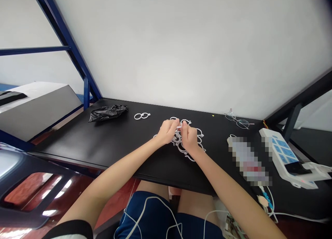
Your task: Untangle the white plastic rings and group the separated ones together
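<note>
Over a pile of white plastic rings [182, 147] on the black table, my left hand [168, 131] and my right hand [189, 137] come close together. Both are closed, pinching a small white ring piece [179, 127] between the thumbs and fingers. Its full shape is hidden by my fingers. The pile's rings have small knobs or clasps, and several lie under and around my hands. Apart from the pile, a linked pair of white rings [142, 116] lies farther left.
A crumpled black plastic bag [108, 113] lies at the back left of the table [116, 142]. On the right are eyeglasses [239, 121], a blurred phone-like object [247, 159] with a cable, and a white power strip [284, 152]. A white wall [166, 59] rises behind.
</note>
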Demonstrator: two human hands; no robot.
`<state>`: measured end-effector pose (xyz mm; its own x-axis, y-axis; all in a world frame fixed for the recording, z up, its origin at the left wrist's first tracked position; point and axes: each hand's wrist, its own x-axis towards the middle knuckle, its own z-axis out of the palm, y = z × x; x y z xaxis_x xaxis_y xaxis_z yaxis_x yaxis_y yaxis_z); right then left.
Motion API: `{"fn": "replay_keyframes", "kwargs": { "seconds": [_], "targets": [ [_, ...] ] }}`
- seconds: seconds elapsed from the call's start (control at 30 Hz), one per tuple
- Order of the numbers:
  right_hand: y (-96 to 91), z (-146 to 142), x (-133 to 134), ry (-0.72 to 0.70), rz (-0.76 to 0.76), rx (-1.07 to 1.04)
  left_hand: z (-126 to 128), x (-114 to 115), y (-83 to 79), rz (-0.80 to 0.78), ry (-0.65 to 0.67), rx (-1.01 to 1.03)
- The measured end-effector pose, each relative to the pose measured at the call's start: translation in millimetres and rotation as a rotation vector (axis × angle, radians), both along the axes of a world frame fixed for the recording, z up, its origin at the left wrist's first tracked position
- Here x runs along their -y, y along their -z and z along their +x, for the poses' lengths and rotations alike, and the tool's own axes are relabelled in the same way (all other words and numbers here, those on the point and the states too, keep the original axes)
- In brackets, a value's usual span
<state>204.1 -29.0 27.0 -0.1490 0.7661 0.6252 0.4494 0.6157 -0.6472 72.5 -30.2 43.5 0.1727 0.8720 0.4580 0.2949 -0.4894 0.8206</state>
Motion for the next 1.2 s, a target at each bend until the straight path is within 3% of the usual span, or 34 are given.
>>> {"fn": "replay_keyframes", "kwargs": {
  "seconds": [0.13, 0.33, 0.53, 0.8, 1.2],
  "targets": [
    [-1.6, 2.3, -0.2, 0.075, 0.104, 0.117, 1.8, 0.4, 1.0, 0.032, -0.024, 0.03],
    [-3.3, 1.6, 1.5, 0.066, 0.137, 0.235, 2.3, -3.9, 9.1, -0.027, -0.073, 0.087],
    [-1.1, -2.0, 5.7, -0.009, 0.077, 0.123, -0.3, -1.9, 5.1, 0.133, -0.115, -0.031],
    [2.8, -1.8, 2.8, -0.083, 0.061, 0.067, -4.1, -2.4, 4.8, 0.225, -0.102, -0.109],
    [4.6, -3.3, 2.8, -0.095, 0.175, 0.088, -8.0, -4.5, 7.6, 0.293, -0.121, -0.076]
  ]
}}
